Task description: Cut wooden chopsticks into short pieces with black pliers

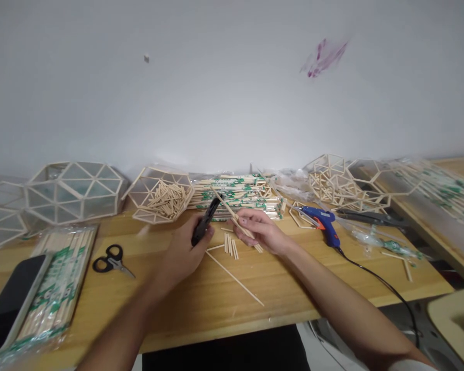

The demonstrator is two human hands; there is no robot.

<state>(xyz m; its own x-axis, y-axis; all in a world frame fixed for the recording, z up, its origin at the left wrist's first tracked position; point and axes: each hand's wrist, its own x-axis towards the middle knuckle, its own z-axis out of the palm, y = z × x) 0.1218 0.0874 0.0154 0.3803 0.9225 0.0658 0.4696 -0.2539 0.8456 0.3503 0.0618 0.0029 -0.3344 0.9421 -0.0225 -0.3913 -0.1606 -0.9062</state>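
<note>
My left hand (183,250) is closed round a black cutter (205,220) with its tip pointing up and away. My right hand (260,231) pinches a thin wooden stick (232,212) that slants up to the left, close to the cutter's tip. Between the two hands, a small bunch of short cut sticks (230,244) lies on the wooden table (201,293). A long thin stick (235,278) lies diagonally in front of them.
A blue glue gun (325,224) with a black cord lies to the right. Black scissors (112,260), a pack of sticks (60,283) and a dark phone (13,296) lie to the left. Stick frames (73,191) and wrapped stick packs (235,196) line the wall.
</note>
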